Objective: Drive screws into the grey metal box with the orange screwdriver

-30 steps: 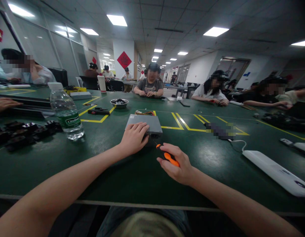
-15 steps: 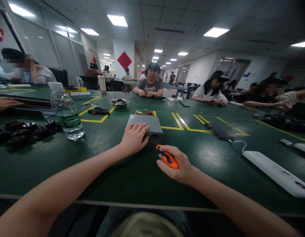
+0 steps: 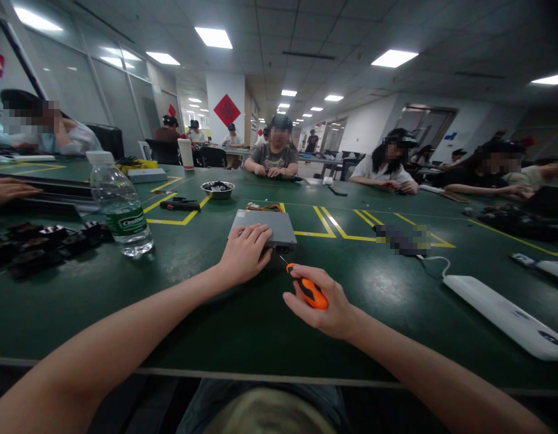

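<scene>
Left hand [image 3: 245, 252] flat, fingers spread on grey metal box [image 3: 265, 226]; right hand [image 3: 326, 304] fisted around orange screwdriver [image 3: 306, 289], tip at box's near edge hard to see

Green table [image 3: 216, 313], water bottle [image 3: 120, 205], grey metal box [image 3: 265, 224], white power strip [image 3: 505, 316]

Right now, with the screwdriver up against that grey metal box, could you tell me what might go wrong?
1. The screwdriver meets the grey metal box at a slant; its tip could slip off and scratch the casing.
2. The left hand lies on the box's near corner, close to the tip, so a slip might jab its fingers.
3. The water bottle stands near the left forearm; a sideways elbow move could topple it.
</scene>
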Demonstrator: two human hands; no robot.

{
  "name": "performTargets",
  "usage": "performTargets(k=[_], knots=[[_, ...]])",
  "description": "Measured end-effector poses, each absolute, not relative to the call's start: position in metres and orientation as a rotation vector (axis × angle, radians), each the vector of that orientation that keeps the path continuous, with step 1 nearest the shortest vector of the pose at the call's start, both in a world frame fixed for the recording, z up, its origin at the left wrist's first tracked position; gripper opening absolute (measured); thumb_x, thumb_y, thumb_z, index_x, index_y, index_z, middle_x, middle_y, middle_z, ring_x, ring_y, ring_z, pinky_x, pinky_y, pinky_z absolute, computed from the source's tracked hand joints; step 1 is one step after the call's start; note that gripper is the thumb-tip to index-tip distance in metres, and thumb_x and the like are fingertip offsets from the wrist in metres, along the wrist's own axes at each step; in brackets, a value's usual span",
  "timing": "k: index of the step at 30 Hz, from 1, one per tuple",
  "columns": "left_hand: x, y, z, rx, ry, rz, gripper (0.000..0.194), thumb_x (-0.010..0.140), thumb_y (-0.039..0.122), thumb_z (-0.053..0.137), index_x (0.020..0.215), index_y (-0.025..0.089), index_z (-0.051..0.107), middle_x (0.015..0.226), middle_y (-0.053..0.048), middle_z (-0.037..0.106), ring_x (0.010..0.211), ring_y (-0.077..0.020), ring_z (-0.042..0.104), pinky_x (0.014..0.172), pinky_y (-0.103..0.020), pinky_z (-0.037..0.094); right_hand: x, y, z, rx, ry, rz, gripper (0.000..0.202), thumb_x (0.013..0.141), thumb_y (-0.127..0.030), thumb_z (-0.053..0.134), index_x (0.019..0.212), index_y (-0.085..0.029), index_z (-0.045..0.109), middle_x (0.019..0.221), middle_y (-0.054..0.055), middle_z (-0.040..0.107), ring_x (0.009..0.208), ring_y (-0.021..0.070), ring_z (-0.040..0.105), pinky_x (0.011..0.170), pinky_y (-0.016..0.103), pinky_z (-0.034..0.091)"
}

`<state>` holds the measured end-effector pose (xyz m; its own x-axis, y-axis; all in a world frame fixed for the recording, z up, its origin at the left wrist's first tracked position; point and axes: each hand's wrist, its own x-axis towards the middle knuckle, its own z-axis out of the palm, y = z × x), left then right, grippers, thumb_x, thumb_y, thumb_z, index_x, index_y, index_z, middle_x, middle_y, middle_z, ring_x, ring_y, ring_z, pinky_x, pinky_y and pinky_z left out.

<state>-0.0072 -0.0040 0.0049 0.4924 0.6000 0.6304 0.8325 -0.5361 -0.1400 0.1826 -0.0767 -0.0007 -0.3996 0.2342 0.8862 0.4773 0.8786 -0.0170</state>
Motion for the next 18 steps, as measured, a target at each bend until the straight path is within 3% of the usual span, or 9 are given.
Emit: performTargets(k=[8, 18], knots=[[-0.007, -0.003, 0.004, -2.308, -1.185, -0.742, 0.038, 0.086, 0.03, 0.044, 0.121, 0.017, 0.049, 0.128, -0.01, 0.053, 0.117, -0.025, 0.047, 0.094, -0.043, 0.032, 0.187, -0.073, -0.002, -0.323, -2.079, -0.797, 0.029, 0.071, -0.012, 0.066, 0.095, -0.023, 0.058, 0.101, 0.006, 0.054, 0.094, 0.0205, 0.06, 0.079, 0.032, 0.057], [-0.006, -0.005, 0.006, -2.297, -1.191, -0.755, 0.034, 0.087, 0.03, 0.042, 0.118, 0.018, 0.051, 0.126, -0.01, 0.054, 0.116, -0.025, 0.047, 0.096, -0.044, 0.03, 0.19, -0.076, 0.008, -0.311, -2.046, -0.826, 0.012, 0.074, -0.013, 0.063, 0.084, -0.019, 0.06, 0.09, 0.005, 0.059, 0.085, 0.0165, 0.063, 0.075, 0.026, 0.059]])
